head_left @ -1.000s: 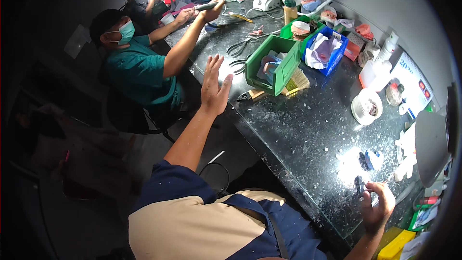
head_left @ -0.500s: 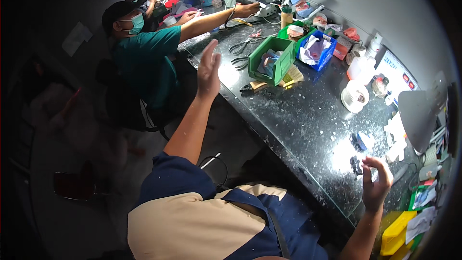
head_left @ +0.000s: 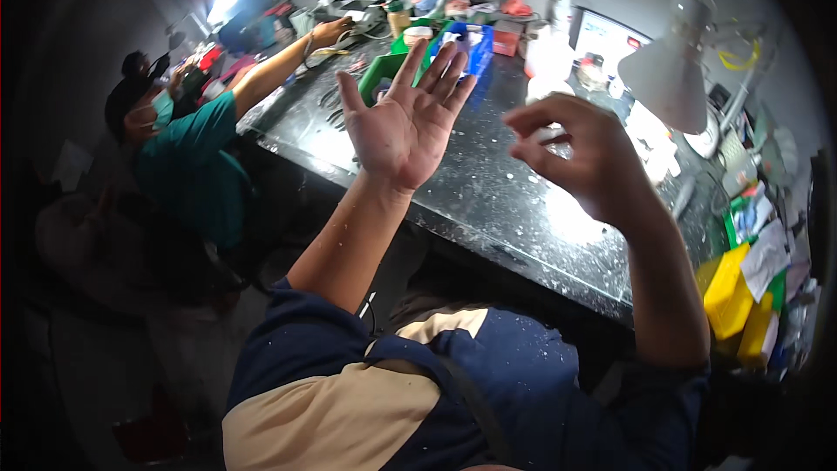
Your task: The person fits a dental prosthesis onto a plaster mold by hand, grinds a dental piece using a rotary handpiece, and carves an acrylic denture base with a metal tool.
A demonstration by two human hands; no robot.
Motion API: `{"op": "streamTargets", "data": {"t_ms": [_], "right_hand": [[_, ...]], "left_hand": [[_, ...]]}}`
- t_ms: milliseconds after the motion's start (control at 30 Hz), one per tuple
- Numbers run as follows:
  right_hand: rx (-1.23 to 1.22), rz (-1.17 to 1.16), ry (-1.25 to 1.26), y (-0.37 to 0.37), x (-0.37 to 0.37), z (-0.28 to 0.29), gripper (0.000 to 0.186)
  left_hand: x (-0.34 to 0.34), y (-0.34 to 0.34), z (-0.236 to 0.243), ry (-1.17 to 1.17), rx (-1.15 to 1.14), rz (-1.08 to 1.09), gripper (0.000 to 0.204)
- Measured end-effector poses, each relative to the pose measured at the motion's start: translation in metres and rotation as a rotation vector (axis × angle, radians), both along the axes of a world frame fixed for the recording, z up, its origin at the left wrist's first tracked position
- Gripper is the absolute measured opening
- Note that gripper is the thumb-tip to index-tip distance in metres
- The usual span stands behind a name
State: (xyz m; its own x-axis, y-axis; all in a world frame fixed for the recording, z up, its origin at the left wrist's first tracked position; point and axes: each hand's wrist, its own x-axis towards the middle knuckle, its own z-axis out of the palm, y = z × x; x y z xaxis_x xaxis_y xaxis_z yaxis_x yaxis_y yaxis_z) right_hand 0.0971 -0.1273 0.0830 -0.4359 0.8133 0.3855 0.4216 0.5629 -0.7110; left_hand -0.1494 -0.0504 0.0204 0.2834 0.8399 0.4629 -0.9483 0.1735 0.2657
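Observation:
My left hand (head_left: 403, 126) is raised over the near edge of the dark speckled worktop (head_left: 479, 201), palm showing and fingers spread, with nothing in it. To its right, my right hand (head_left: 580, 153) hovers above the worktop. Its thumb and forefinger curve toward each other with a gap between them, and no held thing shows; the other fingers are partly hidden and slightly blurred. Behind my left hand stand a green bin (head_left: 377, 74) and a blue bin (head_left: 480, 52), both partly covered by its fingers. The right hand and forearm block part of the brightly lit worktop.
A co-worker in a teal shirt (head_left: 192, 139) sits at the left, an arm stretched across the worktop. At the right are a lamp shade (head_left: 671, 70) and yellow bins (head_left: 726, 296). A calendar (head_left: 615, 30) leans by the wall. Pliers (head_left: 333, 113) lie left of my left hand.
My right hand has risen and moved left, closer to my left hand. My left hand has turned its palm into view and spread its fingers. The view has shifted to the right.

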Motion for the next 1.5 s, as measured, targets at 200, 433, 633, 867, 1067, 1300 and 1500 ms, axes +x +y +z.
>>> {"op": "streamTargets", "data": {"t_ms": [200, 433, 633, 867, 1067, 1300, 1500], "right_hand": [[0.528, 0.097, -0.401, 0.029, -0.009, 0.027, 0.036], [0.761, -0.280, -0.440, -0.027, -0.020, 0.086, 0.036], [0.732, -0.259, -0.445, 0.001, -0.012, 0.070, 0.039], [0.503, -0.274, -0.478, 0.048, 0.000, 0.046, 0.038], [0.380, -0.281, -0.504, 0.084, 0.000, 0.018, 0.034], [0.137, -0.191, -0.556, 0.112, -0.009, -0.011, 0.022], [0.144, -0.248, -0.627, 0.109, -0.011, -0.014, 0.026]], "left_hand": [[0.040, 0.020, -0.010, 0.265, -0.022, 0.054, 0.126], [0.093, 0.075, 0.026, -0.038, -0.067, 0.110, 0.121], [0.117, 0.102, -0.008, 0.267, -0.018, 0.097, 0.131], [0.130, 0.101, -0.038, 0.343, -0.046, -0.014, 0.133], [0.128, 0.097, -0.043, 0.345, -0.123, -0.102, 0.133], [0.124, 0.109, -0.048, 0.297, 0.006, -0.087, 0.134], [0.125, 0.117, -0.055, 0.264, 0.054, -0.118, 0.134]]}}
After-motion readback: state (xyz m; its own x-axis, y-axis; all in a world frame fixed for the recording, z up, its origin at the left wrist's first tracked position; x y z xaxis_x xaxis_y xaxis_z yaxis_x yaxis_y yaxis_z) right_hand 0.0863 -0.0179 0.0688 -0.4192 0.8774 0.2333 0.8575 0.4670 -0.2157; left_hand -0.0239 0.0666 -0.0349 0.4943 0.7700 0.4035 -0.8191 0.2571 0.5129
